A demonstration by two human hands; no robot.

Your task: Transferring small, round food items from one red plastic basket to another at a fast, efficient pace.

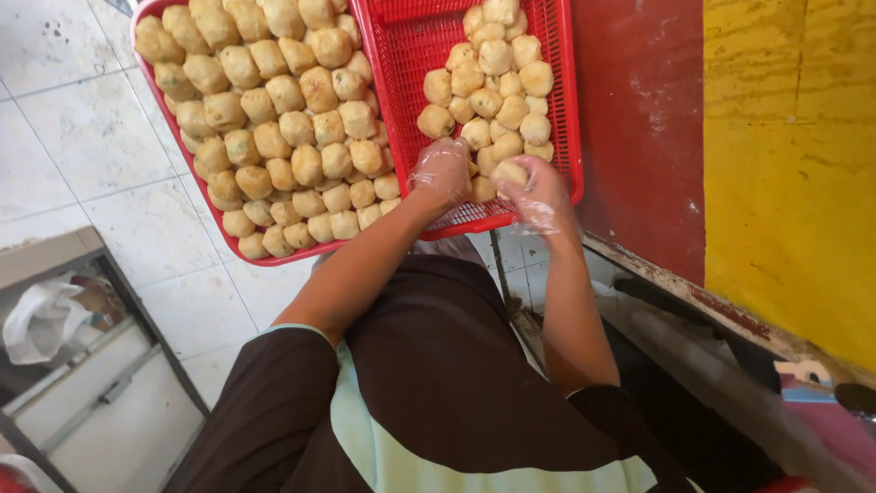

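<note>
Two red plastic baskets lie side by side. The left basket (212, 196) is packed with several golden fried tofu puffs (283, 119). The right basket (557, 137) holds a smaller heap of the same puffs (493, 82) on its mesh floor. My right hand (538, 196), in a thin clear plastic glove, grips one puff (509, 172) at the near edge of the heap. My left hand (441, 173), also gloved, rests fingers down on the right basket's near part beside the heap; whether it holds a puff I cannot tell.
The baskets overhang a white tiled floor (82, 137). A red and yellow painted surface (730, 137) runs along the right. A glass-topped cabinet (64, 319) with a white plastic bag (41, 315) stands at lower left. My brown clothing fills the foreground.
</note>
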